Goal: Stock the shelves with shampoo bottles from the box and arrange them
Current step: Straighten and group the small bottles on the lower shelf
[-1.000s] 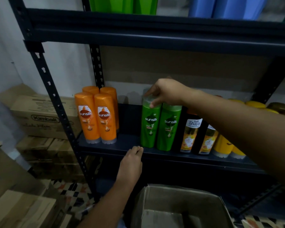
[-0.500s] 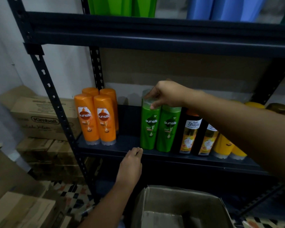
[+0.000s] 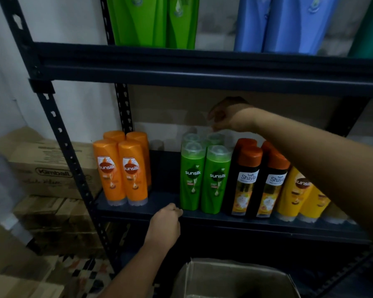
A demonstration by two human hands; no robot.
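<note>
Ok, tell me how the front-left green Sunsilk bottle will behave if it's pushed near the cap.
The green Sunsilk bottle is tall on a narrow base, so a high push would probably tip it. Its glossy plastic looks stiff, perhaps slippery. The neighbouring green bottle might stop a rightward fall.

Your left hand [image 3: 165, 224] and right hand [image 3: 225, 116] are both bare, with no gloves, rings or watch showing on them. Your forearms are bare too, uncovered from each wrist back to the edge of view, so no sleeve or cuff shows behind either hand.
</note>
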